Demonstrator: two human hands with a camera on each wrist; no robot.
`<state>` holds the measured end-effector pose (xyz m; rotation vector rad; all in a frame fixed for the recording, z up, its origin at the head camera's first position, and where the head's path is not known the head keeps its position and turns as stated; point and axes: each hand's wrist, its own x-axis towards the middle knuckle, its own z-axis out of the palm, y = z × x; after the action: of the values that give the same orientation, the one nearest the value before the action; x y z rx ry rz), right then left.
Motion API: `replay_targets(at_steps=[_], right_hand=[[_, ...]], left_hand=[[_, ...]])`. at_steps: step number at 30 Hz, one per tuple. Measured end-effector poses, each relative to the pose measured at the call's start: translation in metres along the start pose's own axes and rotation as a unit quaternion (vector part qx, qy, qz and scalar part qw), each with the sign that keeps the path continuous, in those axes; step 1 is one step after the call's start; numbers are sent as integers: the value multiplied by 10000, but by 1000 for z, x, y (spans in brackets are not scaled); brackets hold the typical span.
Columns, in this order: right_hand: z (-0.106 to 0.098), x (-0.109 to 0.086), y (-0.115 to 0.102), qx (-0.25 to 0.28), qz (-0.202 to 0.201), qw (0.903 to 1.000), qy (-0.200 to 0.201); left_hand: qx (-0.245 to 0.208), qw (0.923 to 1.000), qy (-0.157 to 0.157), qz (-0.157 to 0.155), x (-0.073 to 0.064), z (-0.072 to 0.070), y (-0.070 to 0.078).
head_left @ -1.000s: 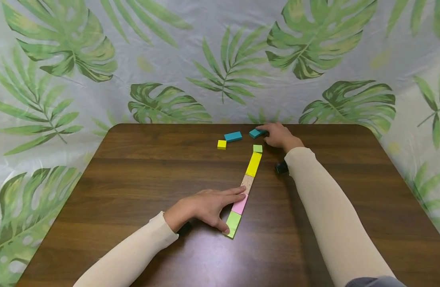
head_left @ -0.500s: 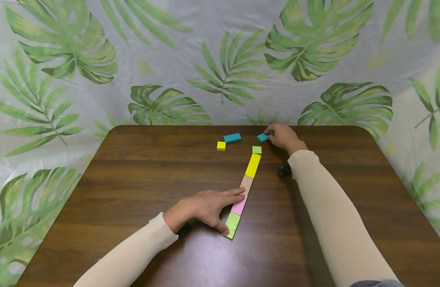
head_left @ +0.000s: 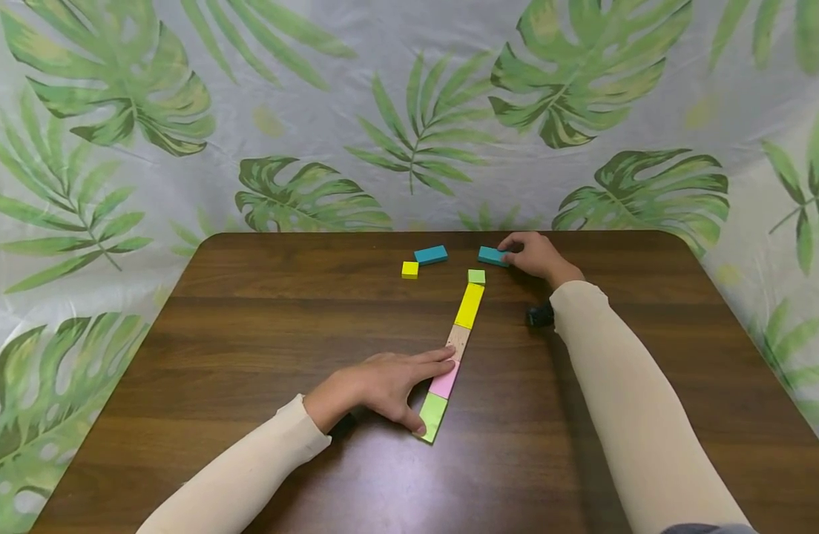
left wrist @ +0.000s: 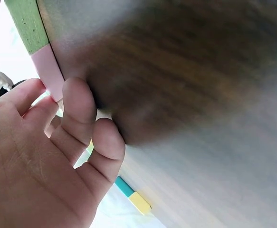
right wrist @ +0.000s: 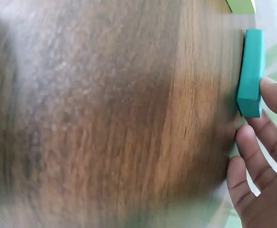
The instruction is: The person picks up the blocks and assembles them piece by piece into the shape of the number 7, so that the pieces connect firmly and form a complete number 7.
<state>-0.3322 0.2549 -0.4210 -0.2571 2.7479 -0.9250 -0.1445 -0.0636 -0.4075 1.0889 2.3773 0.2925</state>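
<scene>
A row of flat blocks slants across the table, with my left hand (head_left: 386,386) spread beside it. The thumb touches the light green block (head_left: 434,417) at the near end. Two fingertips rest around the pink block (head_left: 444,382) and the bare wood block (head_left: 458,340). Farther along lie a long yellow block (head_left: 469,305) and a small green block (head_left: 476,277). Just beyond that end, my right hand (head_left: 538,256) pinches a blue block (head_left: 491,255) at its right end; the right wrist view shows the thumb against this teal-blue block (right wrist: 251,71).
Left of the row's far end, another blue block (head_left: 431,255) lies with a small yellow block (head_left: 410,270) at its corner. The brown wooden table (head_left: 283,319) ends at a back edge close behind the blue blocks. A leaf-print curtain (head_left: 303,96) hangs behind it.
My right hand has shifted right with the blue block, which has turned so its right end now points slightly toward me. The left hand and the row have stayed in place.
</scene>
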Motion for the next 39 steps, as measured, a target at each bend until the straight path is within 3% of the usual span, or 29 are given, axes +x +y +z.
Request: replay_targets(at_steps=[19,39], right_hand=[[8,-4,12,345,176,9992,-94],[15,9,-15,338,131,9990,-271]], left_hand=[[36,10000,37,19,0,4,-2],[64,10000,43,19,0,2,-2]])
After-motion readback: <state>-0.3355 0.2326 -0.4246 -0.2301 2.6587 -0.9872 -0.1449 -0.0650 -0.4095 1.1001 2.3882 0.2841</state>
